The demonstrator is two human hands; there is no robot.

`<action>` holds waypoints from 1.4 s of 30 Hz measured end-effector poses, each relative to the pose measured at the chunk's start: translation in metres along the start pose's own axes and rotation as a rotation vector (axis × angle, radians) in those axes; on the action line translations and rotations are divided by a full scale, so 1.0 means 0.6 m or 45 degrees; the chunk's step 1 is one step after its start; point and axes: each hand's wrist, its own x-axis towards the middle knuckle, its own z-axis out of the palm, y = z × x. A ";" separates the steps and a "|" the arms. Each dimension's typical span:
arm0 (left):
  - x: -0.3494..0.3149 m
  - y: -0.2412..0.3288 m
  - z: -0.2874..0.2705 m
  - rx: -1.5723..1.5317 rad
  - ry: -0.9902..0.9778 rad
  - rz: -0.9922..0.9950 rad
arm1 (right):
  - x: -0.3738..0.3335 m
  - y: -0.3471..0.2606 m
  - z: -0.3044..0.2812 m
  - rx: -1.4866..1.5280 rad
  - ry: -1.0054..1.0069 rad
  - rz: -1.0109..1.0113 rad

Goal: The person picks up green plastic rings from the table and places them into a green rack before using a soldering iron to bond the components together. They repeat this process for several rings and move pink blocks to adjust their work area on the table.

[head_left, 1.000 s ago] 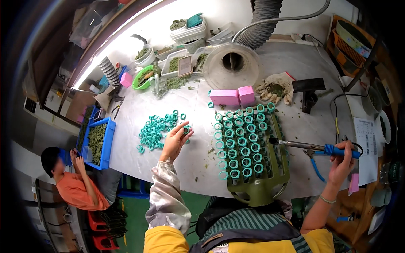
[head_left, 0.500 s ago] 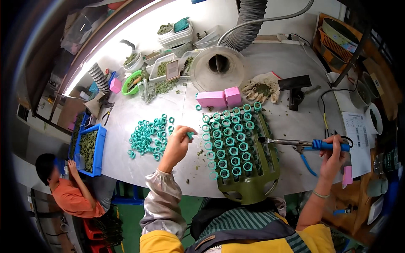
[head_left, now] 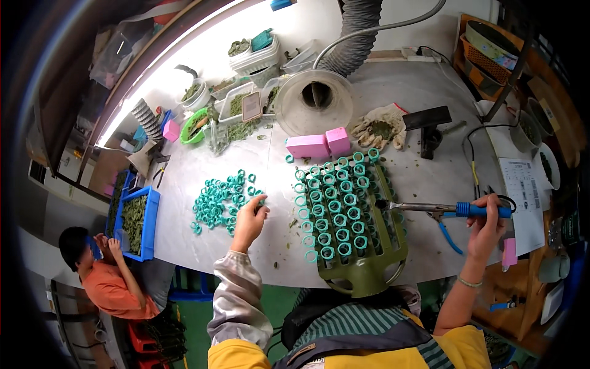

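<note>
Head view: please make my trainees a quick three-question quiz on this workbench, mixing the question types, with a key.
1. What colour are the small plastic-looking rings heaped beside the person's left hand?
2. True or false: the cream fabric glove lies to the right of the two pink rectangular blocks.
3. The person's right hand holds:
A. silver tweezers
B. a blue-handled tool with a metal shaft
C. yellow scissors

Key: 1. Teal. 2. True. 3. B.
</note>
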 end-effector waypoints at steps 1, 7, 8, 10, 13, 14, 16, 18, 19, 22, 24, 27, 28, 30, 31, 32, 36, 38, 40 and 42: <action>-0.001 0.006 0.001 0.388 0.161 0.093 | -0.001 0.001 0.001 0.001 -0.002 0.001; 0.004 -0.041 -0.011 0.797 0.245 0.281 | -0.003 0.005 0.003 -0.044 -0.003 -0.028; 0.003 -0.049 -0.012 0.661 0.216 0.199 | -0.003 0.004 0.004 -0.031 -0.007 -0.026; -0.002 -0.042 -0.008 0.372 0.120 0.062 | -0.003 0.005 0.001 -0.024 -0.005 -0.022; -0.012 -0.026 -0.011 -0.111 -0.052 -0.036 | -0.002 0.008 -0.001 -0.018 -0.009 -0.029; -0.010 -0.036 -0.008 -0.334 -0.103 -0.019 | -0.002 0.006 -0.003 -0.007 0.014 -0.023; -0.011 -0.037 -0.008 -0.330 -0.089 -0.052 | -0.002 0.005 -0.003 0.008 0.036 -0.018; -0.015 -0.041 -0.011 -0.235 -0.041 -0.048 | -0.002 0.005 -0.001 0.000 0.029 -0.004; -0.014 -0.053 -0.014 -0.234 -0.037 -0.048 | -0.002 0.004 0.000 0.003 0.027 -0.003; -0.011 -0.062 -0.012 0.292 0.195 0.059 | -0.003 0.004 0.001 -0.008 0.027 0.001; -0.013 -0.050 -0.004 0.209 0.244 0.109 | -0.002 0.006 0.000 -0.008 0.034 -0.011; -0.017 -0.019 0.003 0.069 0.226 0.128 | -0.002 0.008 0.000 -0.014 0.043 -0.020; -0.016 -0.007 0.011 0.064 0.157 0.206 | -0.002 0.008 0.000 -0.015 0.041 -0.019; -0.017 0.014 0.013 0.051 0.028 0.217 | -0.003 0.006 0.001 -0.026 0.072 -0.022; -0.017 0.012 0.009 0.054 0.034 0.218 | -0.003 0.005 0.001 -0.020 0.070 -0.022; -0.015 0.004 0.005 -0.176 -0.069 0.088 | -0.002 0.004 0.001 -0.013 0.063 -0.018; -0.025 -0.009 -0.001 -0.590 -0.209 -0.189 | -0.004 0.004 -0.002 -0.018 0.036 -0.009; -0.025 -0.031 0.000 -0.424 -0.174 -0.114 | -0.003 0.000 -0.002 -0.028 0.024 -0.004; -0.029 -0.013 0.017 -0.255 -0.097 -0.028 | -0.003 -0.005 -0.002 -0.049 0.013 -0.003; -0.039 0.026 0.040 0.090 0.016 0.257 | -0.004 -0.009 0.002 -0.082 0.003 0.027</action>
